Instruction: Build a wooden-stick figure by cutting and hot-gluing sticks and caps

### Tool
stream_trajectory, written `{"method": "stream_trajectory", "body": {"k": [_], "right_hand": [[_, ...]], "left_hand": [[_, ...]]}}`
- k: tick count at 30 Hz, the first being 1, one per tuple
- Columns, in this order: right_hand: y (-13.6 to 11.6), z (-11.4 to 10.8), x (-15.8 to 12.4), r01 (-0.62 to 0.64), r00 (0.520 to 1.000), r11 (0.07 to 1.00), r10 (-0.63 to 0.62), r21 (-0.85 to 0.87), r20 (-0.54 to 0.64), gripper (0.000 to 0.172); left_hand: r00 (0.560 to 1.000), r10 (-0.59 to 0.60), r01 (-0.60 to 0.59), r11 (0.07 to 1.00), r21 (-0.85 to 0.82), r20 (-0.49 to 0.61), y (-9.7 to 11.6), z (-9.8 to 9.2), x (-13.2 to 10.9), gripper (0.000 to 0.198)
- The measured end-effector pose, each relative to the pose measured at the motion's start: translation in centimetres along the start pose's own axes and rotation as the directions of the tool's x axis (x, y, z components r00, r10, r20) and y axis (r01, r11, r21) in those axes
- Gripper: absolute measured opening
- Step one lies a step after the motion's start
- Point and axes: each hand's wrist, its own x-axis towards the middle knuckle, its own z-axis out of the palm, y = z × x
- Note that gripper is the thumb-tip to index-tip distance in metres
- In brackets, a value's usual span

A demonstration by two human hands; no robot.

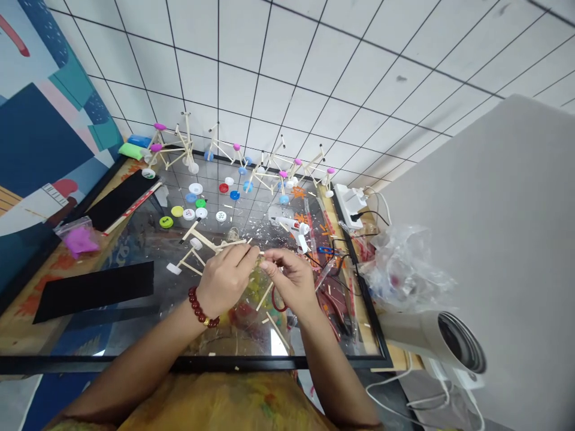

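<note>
My left hand (228,276), with a dark red bead bracelet (197,306) on the wrist, is closed in a pinch above the glass tabletop. Facing it, my right hand (291,278) pinches with thumb and forefinger. Between the fingertips of both hands shows a small pale stick piece (262,254), mostly hidden. Just left of my left hand is a wooden-stick frame (191,254) with white caps as wheels; my fingers cover its right end. Below my hands lie loose sticks (277,330). Red-handled pliers (335,311) lie right of my right hand.
Several stick models with pink pieces (236,147) stand along the tiled wall. Bottle caps (196,188) lie before them. A white glue gun (294,229) rests beyond my right hand, near a power strip (349,206). Black strips (96,290) lie left; plastic bags (408,263) sit right.
</note>
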Motion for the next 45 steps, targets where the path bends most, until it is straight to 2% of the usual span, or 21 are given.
{"method": "stream_trajectory", "body": {"k": [3,6,9,11,12,14,16,18,23,25,27,29,30,31,33,34,35,36,39,42,45], "right_hand": [[0.3,0.7,0.4,-0.195,0.98,0.934,0.196,0.3,0.03,0.015],[0.8,0.3,1.0,-0.398,0.917,0.753,0.341,0.524,0.207,0.022],[1.5,-0.1,1.3,-0.55,0.834,0.604,0.367,0.577,0.411,0.029],[2.0,0.0,1.1,-0.573,0.813,0.616,0.343,0.54,0.471,0.028],[2.1,0.0,1.0,-0.542,0.829,0.67,0.326,0.508,0.455,0.026],[2.2,0.2,0.8,-0.412,0.896,0.808,0.278,0.42,0.345,0.018],[1.9,0.2,0.6,-0.303,0.944,0.887,0.231,0.348,0.234,0.02],[1.5,0.2,0.5,-0.274,0.957,0.907,0.225,0.321,0.181,0.026],[1.1,0.4,0.9,-0.233,0.972,0.939,0.223,0.255,0.07,0.019],[1.4,0.4,1.1,-0.223,0.973,0.935,0.23,0.276,0.008,0.018],[1.9,0.2,1.3,-0.218,0.965,0.92,0.254,0.327,-0.072,0.017],[2.5,-0.1,1.4,-0.222,0.947,0.891,0.294,0.395,-0.13,0.017],[2.7,-0.3,1.5,-0.231,0.937,0.87,0.32,0.435,-0.142,0.017],[2.9,-0.5,1.5,-0.248,0.926,0.843,0.351,0.477,-0.139,0.017],[3.2,-0.7,1.5,-0.292,0.905,0.785,0.411,0.547,-0.106,0.019],[3.2,-0.7,1.5,-0.311,0.898,0.761,0.432,0.57,-0.086,0.02],[3.1,-0.6,1.5,-0.326,0.893,0.743,0.444,0.584,-0.067,0.021],[3.0,-0.5,1.5,-0.336,0.891,0.733,0.451,0.591,-0.052,0.021],[2.6,0.0,1.7,-0.346,0.899,0.731,0.439,0.589,-0.017,0.021],[2.3,0.5,1.8,-0.349,0.909,0.737,0.416,0.578,0.018,0.022],[2.7,0.3,1.4,-0.366,0.92,0.759,0.381,0.539,0.089,0.025]], "left_hand": [[0.998,0.063,-0.063,0.998,0.008,0.0,0.1,-0.1,0.1,0.024],[0.989,0.149,-0.149,0.989,-0.004,-0.006,-0.1,-0.5,0.3,0.024],[0.981,0.193,-0.194,0.98,-0.041,-0.019,-0.3,-0.8,0.6,0.022],[0.979,0.202,-0.203,0.978,-0.053,-0.021,-0.5,-0.9,0.8,0.021],[0.979,0.204,-0.205,0.978,-0.05,-0.019,-0.6,-0.9,0.8,0.021],[0.979,0.205,-0.205,0.978,-0.025,-0.008,-0.7,-0.9,0.7,0.022],[0.978,0.209,-0.209,0.978,0.014,0.026,-0.8,-0.8,0.6,0.022],[0.973,0.219,-0.223,0.973,0.052,0.068,-0.9,-0.7,0.6,0.021],[0.967,0.237,-0.245,0.967,0.076,0.098,-1.2,-0.5,1.3,0.022],[0.961,0.269,-0.271,0.963,0.018,0.065,-1.4,-0.9,1.2,0.025],[0.959,0.282,-0.283,0.955,-0.085,-0.024,-1.5,-1.5,0.5,0.029],[0.983,0.137,-0.16,0.966,-0.205,-0.121,-1.8,-1.9,-0.7,0.031],[0.99,-0.017,-0.02,0.966,-0.259,-0.142,-1.9,-1.9,-1.3,0.03],[0.965,-0.219,0.166,0.935,-0.313,-0.143,-2.1,-1.8,-1.9,0.026],[0.82,-0.57,0.481,0.733,-0.481,-0.049,-2.7,-1.2,-2.6,0.021],[0.742,-0.67,0.562,0.597,-0.572,0.029,-3.1,-0.8,-2.7,0.027],[0.694,-0.709,0.603,0.475,-0.641,0.128,-3.4,-0.4,-2.5,0.039],[0.676,-0.708,0.609,0.383,-0.694,0.203,-3.8,-0.1,-2.2,0.051],[0.713,-0.6,0.592,0.237,-0.77,0.364,-4.3,0.4,-0.6,0.069],[0.711,-0.539,0.637,0.221,-0.738,0.452,-4.1,0.6,0.7,0.049],[0.701,-0.599,0.632,0.269,-0.727,0.388,-3.8,0.7,1.0,0.027]]}}
